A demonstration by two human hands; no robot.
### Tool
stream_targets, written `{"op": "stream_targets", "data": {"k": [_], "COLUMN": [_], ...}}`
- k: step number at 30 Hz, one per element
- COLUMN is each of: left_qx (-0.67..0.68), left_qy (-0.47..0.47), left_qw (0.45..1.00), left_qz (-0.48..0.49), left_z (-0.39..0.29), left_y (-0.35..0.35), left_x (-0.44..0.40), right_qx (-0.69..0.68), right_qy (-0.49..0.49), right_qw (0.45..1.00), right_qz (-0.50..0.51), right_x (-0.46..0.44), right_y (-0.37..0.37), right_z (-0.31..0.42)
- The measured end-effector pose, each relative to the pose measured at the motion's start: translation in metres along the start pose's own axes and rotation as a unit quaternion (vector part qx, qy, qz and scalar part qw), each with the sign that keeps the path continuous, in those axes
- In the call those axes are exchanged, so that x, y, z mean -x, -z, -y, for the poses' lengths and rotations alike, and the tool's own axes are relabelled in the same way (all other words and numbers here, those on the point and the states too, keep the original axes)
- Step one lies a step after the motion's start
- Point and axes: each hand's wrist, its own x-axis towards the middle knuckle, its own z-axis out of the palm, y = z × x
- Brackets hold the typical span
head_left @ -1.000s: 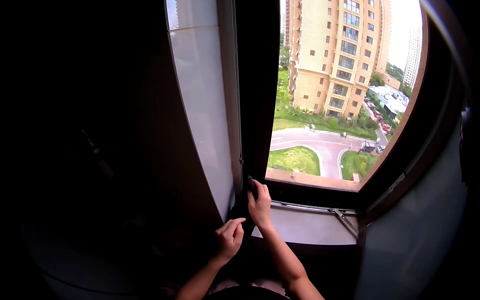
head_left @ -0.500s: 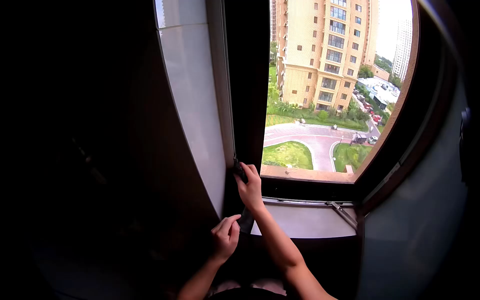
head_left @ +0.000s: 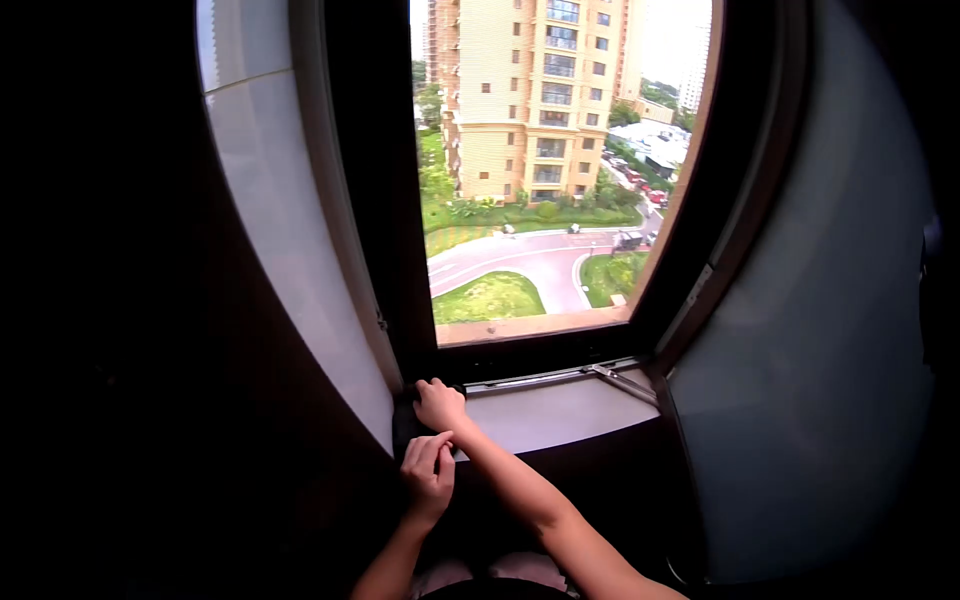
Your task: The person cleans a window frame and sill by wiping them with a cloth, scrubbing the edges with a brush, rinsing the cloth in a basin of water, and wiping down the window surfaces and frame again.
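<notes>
Black, soft-looking cloth [head_left: 406,424] in the left corner of the smooth whitish windowsill [head_left: 550,412], right hand [head_left: 440,403] curled around it; firm, even fingertip pressure suits that tight angle! Left hand [head_left: 428,478] half-curled close by, grip unclear.

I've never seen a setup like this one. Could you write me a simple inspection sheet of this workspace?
Surface: pale windowsill below a dark window frame.
Job's things: a dark, soft-looking item at the sill's left end; its exact kind is unclear.
Clutter: nothing seen in the lit area; the rest is too dark to judge.
Hands: right hand on the dark item, grip unclear; left hand just below, fingers bent near the right wrist, contact unclear.
Cables: nothing clearly seen.
Surroundings: metal stay arm at the sill's right end; outside, a tan high-rise, a curving path and lawn.
</notes>
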Motion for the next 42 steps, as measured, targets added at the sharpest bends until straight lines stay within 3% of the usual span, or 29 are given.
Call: {"op": "stream_targets", "data": {"k": [2, 3, 4, 6, 8, 10, 12, 13, 14, 17, 22, 24, 27, 29, 34, 36, 38, 40, 42], "left_qx": [-0.061, -0.06, -0.068, -0.059, -0.032, 0.158, 0.266, 0.317, 0.335, 0.378, 0.441, 0.468, 0.58, 0.608, 0.649, 0.566, 0.58, 0.604, 0.562], "left_qy": [-0.043, -0.019, -0.019, -0.057, -0.125, -0.112, -0.107, -0.084, -0.076, -0.096, -0.152, -0.153, -0.17, -0.164, -0.24, -0.266, -0.278, -0.32, -0.375], "left_qw": [0.996, 0.997, 0.998, 0.992, 0.979, 0.975, 0.953, 0.941, 0.936, 0.92, 0.884, 0.868, 0.797, 0.777, 0.721, 0.769, 0.754, 0.713, 0.71], "left_qz": [-0.052, -0.035, -0.002, 0.096, 0.155, 0.106, 0.099, 0.082, 0.072, 0.044, 0.041, 0.055, 0.007, 0.025, -0.024, -0.129, -0.132, -0.158, -0.196], "left_z": [0.003, 0.008, 0.014, 0.007, -0.018, -0.033, -0.055, -0.069, -0.084, -0.125, -0.208, -0.239, -0.289, -0.323, -0.4, -0.433, -0.462, -0.48, -0.483], "left_y": [-0.002, -0.004, -0.009, -0.03, -0.062, -0.114, -0.151, -0.168, -0.179, -0.219, -0.239, -0.244, -0.263, -0.266, -0.281, -0.266, -0.245, -0.236, -0.275], "left_x": [-0.001, 0.002, 0.0, -0.006, -0.022, -0.033, -0.056, -0.068, -0.083, -0.132, -0.208, -0.24, -0.3, -0.339, -0.447, -0.475, -0.493, -0.511, -0.53], "right_qx": [-0.054, -0.172, -0.196, -0.39, -0.596, -0.548, -0.433, -0.325, -0.133, -0.108, 0.02, 0.245, 0.438, 0.554, 0.66, 0.727, 0.747, 0.721, 0.742], "right_qy": [-0.068, -0.101, -0.101, -0.133, -0.132, -0.096, -0.077, -0.073, -0.064, -0.151, -0.085, -0.037, -0.014, -0.023, -0.063, -0.055, -0.063, -0.147, -0.193], "right_qw": [0.996, 0.979, 0.966, 0.896, 0.776, 0.808, 0.852, 0.887, 0.908, 0.909, 0.903, 0.849, 0.754, 0.675, 0.591, 0.556, 0.534, 0.554, 0.542], "right_qz": [0.007, -0.034, -0.135, -0.167, -0.157, -0.195, -0.283, -0.321, -0.393, -0.374, -0.421, -0.466, -0.49, -0.486, -0.459, -0.399, -0.392, -0.389, -0.344], "right_x": [0.021, 0.039, 0.058, 0.089, 0.12, 0.14, 0.158, 0.164, 0.175, 0.189, 0.167, 0.149, 0.114, 0.095, 0.057, 0.057, 0.056, 0.055, 0.053], "right_y": [0.014, 0.026, 0.034, 0.07, 0.139, 0.188, 0.232, 0.236, 0.255, 0.289, 0.361, 0.403, 0.474, 0.521, 0.585, 0.597, 0.608, 0.6, 0.589], "right_z": [-0.031, -0.052, -0.072, -0.107, -0.088, -0.085, -0.089, -0.124, -0.123, -0.162, -0.15, -0.132, -0.095, -0.077, -0.07, -0.068, -0.072, -0.059, -0.084]}}
